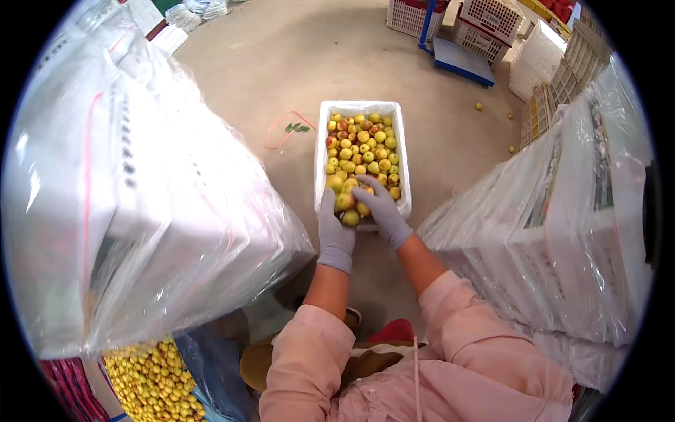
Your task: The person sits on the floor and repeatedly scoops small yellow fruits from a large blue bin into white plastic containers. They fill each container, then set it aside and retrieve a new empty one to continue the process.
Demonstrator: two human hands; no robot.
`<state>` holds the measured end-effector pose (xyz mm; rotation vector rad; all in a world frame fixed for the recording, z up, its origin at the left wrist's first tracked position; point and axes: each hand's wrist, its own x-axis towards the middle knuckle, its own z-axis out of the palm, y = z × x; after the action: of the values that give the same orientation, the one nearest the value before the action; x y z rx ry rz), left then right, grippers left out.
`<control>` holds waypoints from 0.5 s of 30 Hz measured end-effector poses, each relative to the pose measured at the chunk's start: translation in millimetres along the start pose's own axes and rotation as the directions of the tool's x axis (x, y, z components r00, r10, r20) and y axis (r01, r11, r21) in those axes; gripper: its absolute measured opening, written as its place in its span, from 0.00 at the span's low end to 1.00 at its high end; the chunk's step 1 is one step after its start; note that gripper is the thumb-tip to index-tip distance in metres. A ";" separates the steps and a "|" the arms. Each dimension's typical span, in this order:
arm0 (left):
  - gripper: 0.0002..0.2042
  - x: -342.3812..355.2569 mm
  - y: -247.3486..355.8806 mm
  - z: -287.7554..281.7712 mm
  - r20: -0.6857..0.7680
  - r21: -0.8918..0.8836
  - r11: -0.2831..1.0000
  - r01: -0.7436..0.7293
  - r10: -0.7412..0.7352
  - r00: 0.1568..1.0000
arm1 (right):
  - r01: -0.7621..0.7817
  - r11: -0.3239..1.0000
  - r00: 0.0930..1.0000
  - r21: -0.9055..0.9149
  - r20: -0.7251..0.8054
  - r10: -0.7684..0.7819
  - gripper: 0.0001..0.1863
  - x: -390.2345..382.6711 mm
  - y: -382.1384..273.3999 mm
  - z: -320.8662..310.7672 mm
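A white foam box [318, 151] full of yellow-green jujubes [365, 146] with reddish-brown patches stands on the floor in front of me. Above its near end, my left hand [335, 228] and my right hand [383, 213], both in pale grey gloves, are cupped around a small cluster of jujubes [344, 202]. The left palm supports the cluster from the left and below. From the right, my right fingers curl over it. Some of the held fruit hides the box's near rim, and parts of the fingers are behind the fruit.
Tall plastic-wrapped stacks [176, 211] [555, 232] stand close on both sides. More jujubes fill a container [151, 380] at lower left. A blue platform scale [463, 62] and crates [485, 28] stand at the back right. A red strap loop [269, 133] and green leaves [297, 128] lie on the floor.
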<state>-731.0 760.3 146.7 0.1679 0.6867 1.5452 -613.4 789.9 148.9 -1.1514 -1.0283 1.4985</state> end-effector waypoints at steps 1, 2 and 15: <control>0.27 6.7 -3.3 14.3 -0.074 0.012 0.997 0.072 -0.071 0.995 | 0.034 0.994 0.997 -0.107 -0.064 -0.041 0.32 29.1 9.8 -21.9; 0.28 7.6 -5.6 36.2 -0.148 0.022 0.986 0.164 -0.159 0.976 | 0.047 0.975 0.987 -0.219 -0.141 -0.080 0.30 53.5 22.6 -56.2; 0.20 -203.6 160.4 -46.9 -0.220 0.867 0.411 0.281 -0.189 0.957 | 0.087 0.472 0.985 -0.877 0.006 -0.171 0.14 46.4 37.3 -72.2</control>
<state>-868.1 561.6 252.1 0.7801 1.5132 0.7525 -554.7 833.0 90.1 -1.7561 -1.8908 0.7046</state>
